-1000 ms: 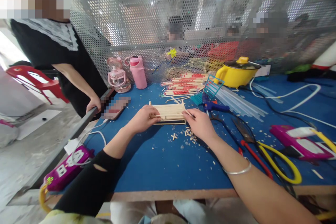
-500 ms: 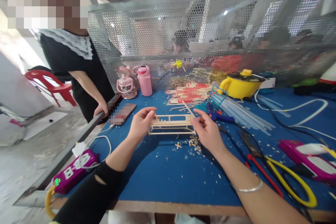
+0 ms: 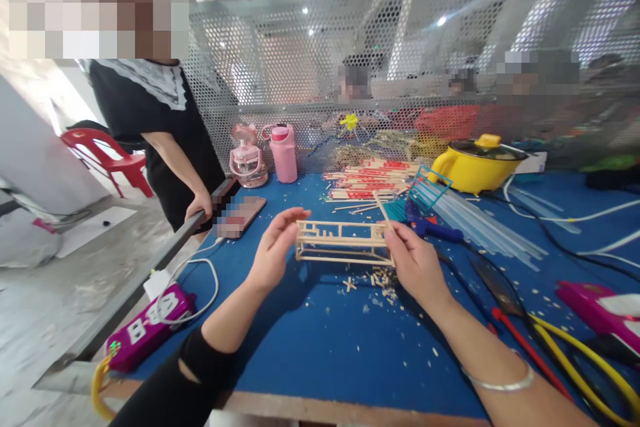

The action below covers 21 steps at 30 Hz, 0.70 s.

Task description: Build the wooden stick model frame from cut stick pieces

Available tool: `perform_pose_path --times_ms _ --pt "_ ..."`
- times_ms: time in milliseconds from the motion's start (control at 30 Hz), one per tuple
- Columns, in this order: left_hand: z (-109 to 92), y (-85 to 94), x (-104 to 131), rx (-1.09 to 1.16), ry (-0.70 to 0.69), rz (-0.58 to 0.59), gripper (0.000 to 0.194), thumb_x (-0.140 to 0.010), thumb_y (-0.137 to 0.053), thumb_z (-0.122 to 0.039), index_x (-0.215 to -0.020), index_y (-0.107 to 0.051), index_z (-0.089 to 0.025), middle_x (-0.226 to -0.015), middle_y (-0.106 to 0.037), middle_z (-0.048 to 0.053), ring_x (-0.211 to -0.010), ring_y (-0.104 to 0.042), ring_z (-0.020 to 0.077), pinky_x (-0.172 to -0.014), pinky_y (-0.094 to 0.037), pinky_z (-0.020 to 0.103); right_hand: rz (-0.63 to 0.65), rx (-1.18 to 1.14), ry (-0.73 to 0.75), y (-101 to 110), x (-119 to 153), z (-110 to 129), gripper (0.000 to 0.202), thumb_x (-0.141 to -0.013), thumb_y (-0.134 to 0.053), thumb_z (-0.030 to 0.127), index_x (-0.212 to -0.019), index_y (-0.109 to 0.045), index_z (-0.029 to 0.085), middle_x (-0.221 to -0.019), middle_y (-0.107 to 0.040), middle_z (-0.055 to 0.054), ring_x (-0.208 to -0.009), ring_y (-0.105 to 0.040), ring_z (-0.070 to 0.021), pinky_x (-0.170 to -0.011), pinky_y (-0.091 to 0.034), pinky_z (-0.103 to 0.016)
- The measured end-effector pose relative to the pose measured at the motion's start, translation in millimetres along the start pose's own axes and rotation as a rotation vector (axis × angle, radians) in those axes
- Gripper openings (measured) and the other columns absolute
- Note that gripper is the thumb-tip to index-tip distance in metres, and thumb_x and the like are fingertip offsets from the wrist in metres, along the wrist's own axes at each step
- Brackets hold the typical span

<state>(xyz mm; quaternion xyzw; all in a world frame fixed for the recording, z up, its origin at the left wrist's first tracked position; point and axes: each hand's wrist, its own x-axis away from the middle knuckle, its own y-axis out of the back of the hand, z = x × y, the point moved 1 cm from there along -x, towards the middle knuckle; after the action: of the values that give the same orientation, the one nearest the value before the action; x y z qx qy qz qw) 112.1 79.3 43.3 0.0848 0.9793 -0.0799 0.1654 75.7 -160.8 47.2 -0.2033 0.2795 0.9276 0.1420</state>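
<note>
A small box-shaped frame of thin wooden sticks (image 3: 343, 240) is held up above the blue table, level and lengthwise between my hands. My left hand (image 3: 274, 250) is at its left end, thumb and fingers curved against the end; the exact contact is partly hidden. My right hand (image 3: 415, 260) grips the right end. A single loose wooden stick (image 3: 383, 209) slants up from between its thumb and fingers. Short stick pieces sit inside the frame's top face.
Bundled wooden sticks (image 3: 370, 180), a glue gun (image 3: 435, 230), clear glue sticks (image 3: 485, 227) and a yellow pot (image 3: 480, 167) lie beyond. Scissors (image 3: 500, 293) and cables are to the right. A phone (image 3: 243, 217), power strip (image 3: 150, 327) and a standing person (image 3: 160, 120) are left.
The view has shifted, so the scene sits a little differently. The frame's left end shows more clearly beside my left fingers. My right hand still has the frame and loose stick.
</note>
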Motion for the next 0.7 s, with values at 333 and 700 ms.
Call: perform_pose_path --times_ms 333,700 --pt "-1.1 -6.3 8.3 -0.148 -0.102 0.090 0.062 -0.080 -0.064 -0.023 -0.135 -0.036 -0.023 -0.130 -0.054 0.012 -0.111 -0.056 0.0212 -0.098 -0.042 0.036 0.001 -0.073 -0.063 -1.9 -1.0 -8.5 0.037 -0.090 -0.045 0.045 -0.106 -0.066 0.018 -0.062 -0.060 0.000 -0.053 -0.049 -0.0140 -0.049 -0.039 -0.024" --pt "-0.7 -7.5 10.0 -0.198 -0.139 0.103 0.059 -0.082 -0.060 -0.019 -0.135 -0.036 -0.026 -0.139 -0.047 0.011 -0.125 -0.047 0.0225 -0.104 -0.036 0.037 -0.032 0.008 0.018 1.5 -1.2 -5.6 0.037 -0.091 -0.044 0.043 -0.108 -0.065 0.018 -0.057 -0.058 0.001 -0.061 -0.059 -0.0180 -0.058 -0.046 -0.026"
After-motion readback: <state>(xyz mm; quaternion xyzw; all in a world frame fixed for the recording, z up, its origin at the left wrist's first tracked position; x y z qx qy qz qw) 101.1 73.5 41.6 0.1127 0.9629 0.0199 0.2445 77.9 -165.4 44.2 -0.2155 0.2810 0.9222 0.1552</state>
